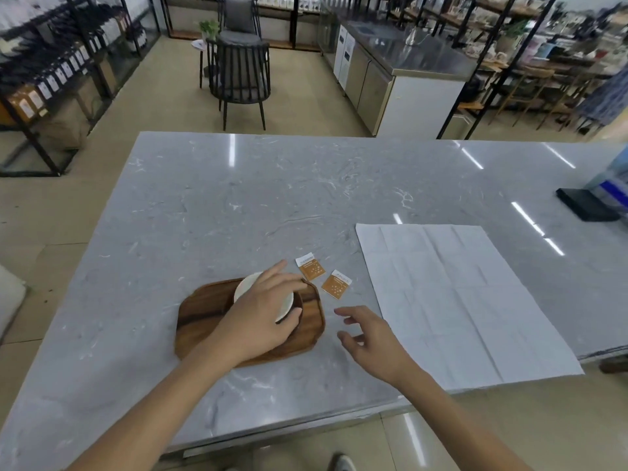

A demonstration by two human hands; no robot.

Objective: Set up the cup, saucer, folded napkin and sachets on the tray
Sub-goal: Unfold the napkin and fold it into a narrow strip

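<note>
A wooden tray (200,311) lies near the front of the grey marble counter. On its right half rests a round wooden saucer (299,309) with a white cup (245,285) on it. My left hand (263,311) covers the cup from above, fingers wrapped around its rim. My right hand (370,338) hovers just right of the tray, fingers spread and holding nothing. Two orange sachets (310,267) (335,283) lie on the counter just beyond the tray's right corner. A white napkin (458,297) is spread flat and unfolded to the right.
A black flat object (586,203) sits at the counter's far right, beside a blurred blue-and-white thing (615,181). Beyond the counter stand dark chairs (239,73), shelving racks and a steel counter unit (390,66).
</note>
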